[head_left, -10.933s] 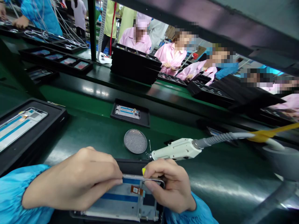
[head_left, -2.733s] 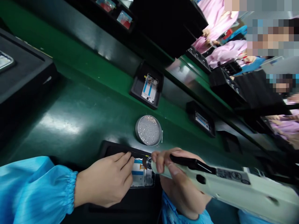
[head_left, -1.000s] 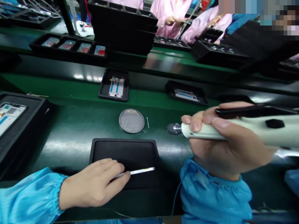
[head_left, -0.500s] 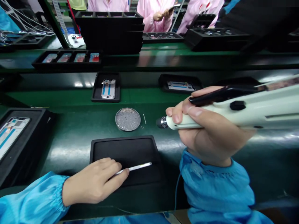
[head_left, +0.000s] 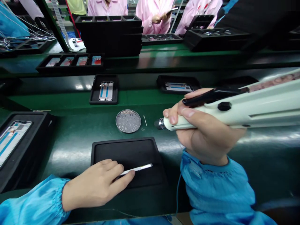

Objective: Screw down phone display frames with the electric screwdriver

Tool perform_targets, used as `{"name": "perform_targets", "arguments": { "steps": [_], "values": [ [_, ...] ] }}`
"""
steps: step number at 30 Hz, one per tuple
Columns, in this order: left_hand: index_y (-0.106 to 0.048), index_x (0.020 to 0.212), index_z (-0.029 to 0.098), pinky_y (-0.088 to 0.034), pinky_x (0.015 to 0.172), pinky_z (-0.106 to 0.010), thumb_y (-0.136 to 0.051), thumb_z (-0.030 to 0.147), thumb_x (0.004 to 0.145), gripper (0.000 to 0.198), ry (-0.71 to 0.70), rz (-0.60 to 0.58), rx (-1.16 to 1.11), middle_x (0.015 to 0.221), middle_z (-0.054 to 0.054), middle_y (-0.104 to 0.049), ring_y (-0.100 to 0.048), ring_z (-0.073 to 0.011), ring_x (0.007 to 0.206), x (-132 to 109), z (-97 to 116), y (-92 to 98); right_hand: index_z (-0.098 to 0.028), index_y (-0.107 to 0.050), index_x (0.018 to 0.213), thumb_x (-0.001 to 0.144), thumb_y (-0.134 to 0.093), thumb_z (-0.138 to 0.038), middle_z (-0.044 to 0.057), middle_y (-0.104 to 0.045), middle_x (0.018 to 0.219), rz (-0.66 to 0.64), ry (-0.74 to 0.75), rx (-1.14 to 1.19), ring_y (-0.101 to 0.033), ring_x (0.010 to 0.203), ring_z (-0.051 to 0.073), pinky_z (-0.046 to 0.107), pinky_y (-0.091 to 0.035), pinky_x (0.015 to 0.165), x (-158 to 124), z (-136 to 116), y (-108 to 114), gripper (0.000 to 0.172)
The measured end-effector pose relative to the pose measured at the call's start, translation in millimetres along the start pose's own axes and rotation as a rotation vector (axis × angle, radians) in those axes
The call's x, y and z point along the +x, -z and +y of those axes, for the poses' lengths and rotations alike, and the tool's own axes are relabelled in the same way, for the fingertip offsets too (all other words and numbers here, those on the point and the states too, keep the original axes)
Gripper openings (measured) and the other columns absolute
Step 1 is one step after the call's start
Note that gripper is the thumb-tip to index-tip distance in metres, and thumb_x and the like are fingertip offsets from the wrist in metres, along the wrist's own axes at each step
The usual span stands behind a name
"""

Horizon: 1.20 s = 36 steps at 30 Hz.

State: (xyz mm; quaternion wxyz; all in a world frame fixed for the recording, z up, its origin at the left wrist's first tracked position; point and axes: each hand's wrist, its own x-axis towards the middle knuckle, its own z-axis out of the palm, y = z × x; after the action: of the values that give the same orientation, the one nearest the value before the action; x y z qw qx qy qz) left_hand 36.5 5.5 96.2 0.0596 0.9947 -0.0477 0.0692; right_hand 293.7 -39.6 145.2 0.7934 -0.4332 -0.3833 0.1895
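Observation:
My left hand (head_left: 98, 184) rests on a black foam-lined tray (head_left: 127, 150) and pinches a thin white tweezer-like stick (head_left: 138, 168) that points right across the tray. My right hand (head_left: 203, 131) is wrapped round a pale electric screwdriver (head_left: 234, 109) held level above the bench, its metal tip (head_left: 159, 123) pointing left. A round perforated metal screw dish (head_left: 128, 121) sits just beyond the tray, left of the tip. Both my sleeves are blue.
On the green belt behind lie black trays holding phone frames (head_left: 105, 90) (head_left: 178, 86). A larger black tray with a phone frame (head_left: 11, 140) stands at left. Stacked black trays (head_left: 110, 31) and people in pink coats are across the line.
The phone frame I worked on earlier is gone from the foam tray. Over the last second my right hand with the screwdriver drifted slightly left; my left hand barely moved.

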Motion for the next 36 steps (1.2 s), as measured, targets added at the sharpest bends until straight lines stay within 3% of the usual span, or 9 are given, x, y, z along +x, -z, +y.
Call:
{"name": "perform_targets", "arguments": {
  "steps": [8,15,21,30,36],
  "values": [
    [-0.050,0.133,0.005,-0.053,0.064,-0.037,-0.036,0.003,0.092,0.044,-0.018,-0.092,-0.056,0.088,-0.010,-0.059,-0.055,-0.0209,0.070,6,0,4.5,-0.018,-0.067,0.078,0.066,-0.065,-0.009,-0.004,-0.055,0.058,0.000,0.016,0.056,-0.055,0.044,0.013,0.037,-0.046,0.052,2,0,-3,0.015],
    [-0.049,0.134,0.006,-0.054,0.066,-0.038,-0.037,0.004,0.091,0.046,-0.021,-0.102,-0.035,0.091,-0.012,-0.060,-0.057,-0.0224,0.073,5,-1,4.3,-0.023,-0.060,0.081,0.067,-0.070,-0.010,-0.007,-0.052,0.049,0.029,0.012,0.046,-0.052,0.044,0.013,0.035,-0.046,0.050,0,-1,-5,0.021],
    [-0.047,0.135,0.005,-0.053,0.065,-0.037,-0.037,0.002,0.089,0.048,-0.012,-0.110,-0.027,0.091,-0.012,-0.060,-0.057,-0.0224,0.072,5,-1,4.8,-0.023,-0.066,0.077,0.070,-0.069,-0.010,-0.006,-0.052,0.051,0.009,0.012,0.013,-0.053,0.044,0.014,0.036,-0.047,0.050,1,-1,-4,0.015],
    [-0.031,0.146,0.006,-0.053,0.063,-0.041,-0.045,0.005,0.079,0.069,0.015,-0.276,-0.047,0.091,-0.010,-0.056,-0.055,-0.0253,0.072,15,2,9.6,-0.019,-0.069,0.078,0.070,-0.071,-0.011,-0.005,-0.052,0.055,0.030,0.009,0.042,-0.055,0.045,0.015,0.038,-0.048,0.049,0,3,-4,0.012],
    [-0.034,0.144,0.008,-0.053,0.063,-0.040,-0.045,0.006,0.079,0.066,0.015,-0.272,-0.061,0.089,-0.009,-0.054,-0.053,-0.0242,0.070,18,4,8.5,-0.019,-0.068,0.075,0.069,-0.066,-0.008,-0.005,-0.050,0.052,0.035,0.008,0.030,-0.055,0.043,0.015,0.038,-0.048,0.049,0,0,-5,0.013]
  ]
}}
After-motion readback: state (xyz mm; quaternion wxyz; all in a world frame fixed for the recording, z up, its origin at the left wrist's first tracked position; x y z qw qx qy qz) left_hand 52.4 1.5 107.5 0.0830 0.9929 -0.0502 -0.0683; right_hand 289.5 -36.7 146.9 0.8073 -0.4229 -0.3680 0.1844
